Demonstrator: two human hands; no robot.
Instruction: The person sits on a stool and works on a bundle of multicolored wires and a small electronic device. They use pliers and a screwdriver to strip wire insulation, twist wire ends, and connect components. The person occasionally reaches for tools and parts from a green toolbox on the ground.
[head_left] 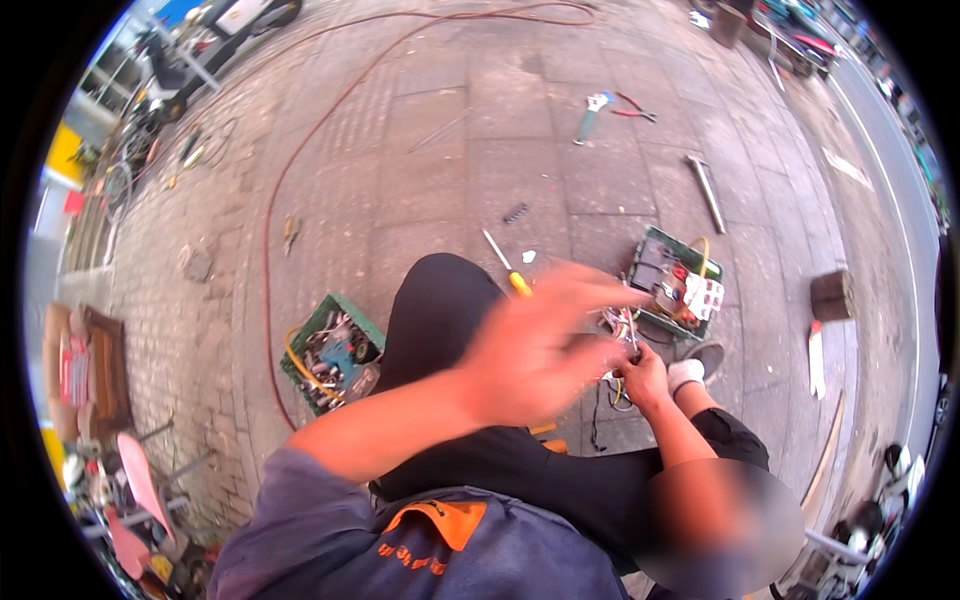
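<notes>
My left hand (535,345) reaches across above my bent knee, smeared by motion, with its thumb and fingers apart and nothing seen between them. Beyond its thumb, my right hand (645,380) is closed on a small part that I cannot make out. A tangle of thin coloured wires (622,322) shows right at its fingertips. Partly behind my left hand, a screwdriver (519,284) with a yellow handle lies on the paving. Close past both hands stands a green crate (648,240) holding parts, a yellow hoop handle and a white packet.
Another green crate (372,328) full of tools stands left of my knee. Farther off lie an adjustable wrench (583,125), red-handled pliers (634,112) and a hammer (706,192). A long reddish hose (268,225) curves along the left. A wooden block (832,295) stands at the right.
</notes>
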